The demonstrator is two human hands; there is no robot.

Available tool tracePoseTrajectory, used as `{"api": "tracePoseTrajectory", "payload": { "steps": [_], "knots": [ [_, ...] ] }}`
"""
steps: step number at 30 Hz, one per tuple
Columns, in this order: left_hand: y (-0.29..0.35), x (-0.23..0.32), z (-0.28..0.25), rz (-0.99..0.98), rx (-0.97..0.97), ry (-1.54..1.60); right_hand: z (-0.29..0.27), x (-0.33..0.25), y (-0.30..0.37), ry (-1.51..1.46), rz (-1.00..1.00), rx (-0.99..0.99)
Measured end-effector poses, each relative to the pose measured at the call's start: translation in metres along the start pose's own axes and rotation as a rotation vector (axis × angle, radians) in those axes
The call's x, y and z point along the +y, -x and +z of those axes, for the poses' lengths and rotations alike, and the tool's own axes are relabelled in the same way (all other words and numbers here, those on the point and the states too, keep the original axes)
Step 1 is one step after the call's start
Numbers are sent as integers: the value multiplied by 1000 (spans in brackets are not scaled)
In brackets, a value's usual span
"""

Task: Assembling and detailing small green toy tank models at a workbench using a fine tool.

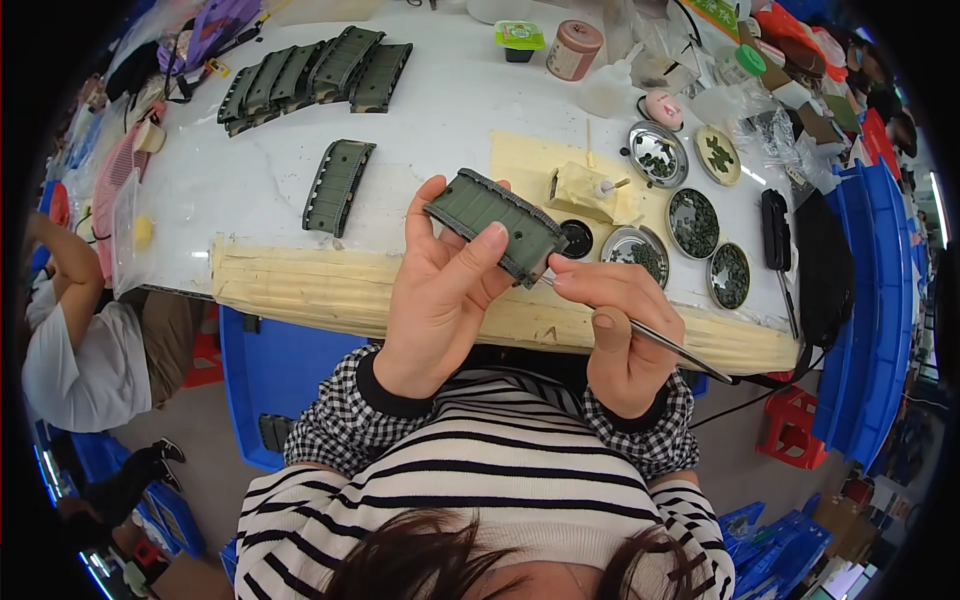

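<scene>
The left hand (440, 285) grips a curved green piece (485, 212) by its edges, just left of the taped block (577, 190); the right hand (630, 315) pinches a slim metal tool (690, 356) at its near end. The piece's long axis slants from far left to near right. Work on it appears under way: small parts (694, 225) remain right of the block; whether the stacked pieces (290, 75), far left of it, are finished cannot be told.

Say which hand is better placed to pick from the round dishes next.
Likely the right hand: it is nearer the round dishes and holds the slim metal tool, while the left hand grips the green piece.
</scene>
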State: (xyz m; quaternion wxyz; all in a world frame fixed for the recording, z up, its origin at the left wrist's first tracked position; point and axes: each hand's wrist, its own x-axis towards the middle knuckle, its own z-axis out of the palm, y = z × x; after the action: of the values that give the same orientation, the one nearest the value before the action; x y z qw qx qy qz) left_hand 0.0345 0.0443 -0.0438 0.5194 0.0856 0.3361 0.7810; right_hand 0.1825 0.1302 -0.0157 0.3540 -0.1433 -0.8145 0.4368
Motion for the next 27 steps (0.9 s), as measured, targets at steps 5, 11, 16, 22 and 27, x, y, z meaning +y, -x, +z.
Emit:
{"api": "tracePoseTrajectory", "payload": {
  "steps": [5, 11, 16, 22, 27],
  "knots": [
    [-1, -1, -1, 2, -3, 4, 2, 1, 2, -9, 16, 13],
    [0, -1, 0, 18, 1, -3, 2, 0, 1, 29, 2, 9],
    [2, 1, 4, 56, -3, -62, 1, -2, -1, 39, 15, -13],
    [0, -1, -1, 21, 1, -4, 3, -3, -1, 90, -12, -20],
    [1, -3, 1, 20, -3, 40, 3, -4, 2, 148, -50, -10]
  ]
}}
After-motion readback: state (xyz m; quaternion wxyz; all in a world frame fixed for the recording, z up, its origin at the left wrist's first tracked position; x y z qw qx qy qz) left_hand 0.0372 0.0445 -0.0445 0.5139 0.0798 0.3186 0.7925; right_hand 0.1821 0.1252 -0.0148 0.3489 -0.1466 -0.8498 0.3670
